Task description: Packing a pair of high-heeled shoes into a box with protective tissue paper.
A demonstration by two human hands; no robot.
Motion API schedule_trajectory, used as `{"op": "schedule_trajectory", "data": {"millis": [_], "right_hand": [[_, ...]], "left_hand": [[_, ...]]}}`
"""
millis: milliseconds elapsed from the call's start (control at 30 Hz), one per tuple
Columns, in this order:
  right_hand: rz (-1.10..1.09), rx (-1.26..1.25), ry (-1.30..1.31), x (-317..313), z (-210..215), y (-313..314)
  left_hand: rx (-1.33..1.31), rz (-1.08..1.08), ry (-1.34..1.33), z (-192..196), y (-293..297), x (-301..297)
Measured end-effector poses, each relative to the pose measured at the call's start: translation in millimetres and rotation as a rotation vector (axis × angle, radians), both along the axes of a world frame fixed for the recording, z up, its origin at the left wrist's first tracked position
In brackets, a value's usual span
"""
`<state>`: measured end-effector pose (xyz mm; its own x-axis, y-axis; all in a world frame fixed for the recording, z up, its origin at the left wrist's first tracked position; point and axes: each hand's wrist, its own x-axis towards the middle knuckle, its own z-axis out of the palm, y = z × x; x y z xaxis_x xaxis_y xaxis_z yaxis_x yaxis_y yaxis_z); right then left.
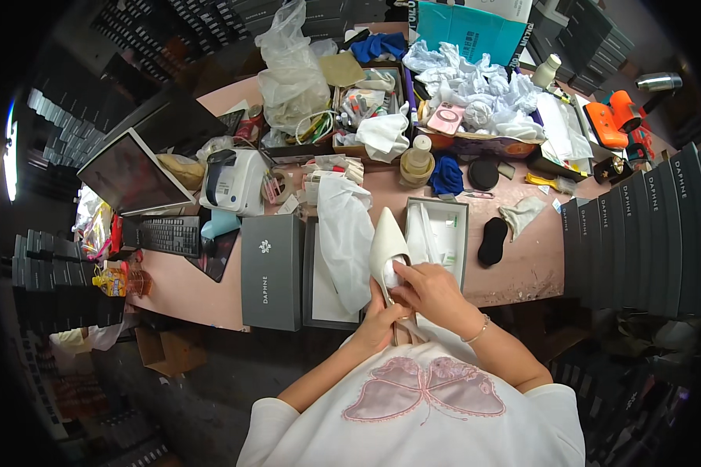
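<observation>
A cream pointed-toe shoe (pixel 386 243) is held in front of my chest, its toe pointing away from me. My left hand (pixel 378 323) is closed around its rear part, thumb on the near side. My right hand (pixel 431 294) reaches into the shoe's opening, fingers bent and pressed against a wad of white paper (pixel 395 272); the fingertips are partly hidden. Left of the shoe, white tissue paper (pixel 344 237) spills over an open grey shoebox (pixel 331 307). Behind my right hand is another open grey box (pixel 461 241) with white paper inside. A closed-looking grey box or lid (pixel 273 272) lies farther left.
Stacked grey shoeboxes (pixel 639 233) line the right side. A monitor (pixel 136 173), keyboard (pixel 162 235) and label printer (pixel 235 183) stand left. At the back are a carton of crumpled paper (pixel 475 144), a pump bottle (pixel 417 163) and an orange tape dispenser (pixel 609 123). A black oval pad (pixel 492 241) lies right.
</observation>
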<state>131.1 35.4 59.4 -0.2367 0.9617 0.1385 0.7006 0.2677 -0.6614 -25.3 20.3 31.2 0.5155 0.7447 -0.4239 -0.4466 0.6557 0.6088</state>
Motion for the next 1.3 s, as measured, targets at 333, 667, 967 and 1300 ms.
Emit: {"op": "schedule_trajectory", "data": {"millis": [333, 667, 967, 1300], "right_hand": [[-0.259, -0.346, 0.655, 14, -56, 42], [-0.353, -0.392, 1.758, 25, -73, 21], [-0.248, -0.621, 2.139, 40, -76, 24], [-0.161, -0.651, 2.275, 39, -104, 26]], "left_hand": [[-0.078, 0.053, -0.199, -26, 15, 12], [0.539, -0.074, 0.327, 50, 39, -4], [0.492, -0.435, 0.390, 29, -5, -3], [0.491, -0.436, 0.447, 28, -7, 0]]}}
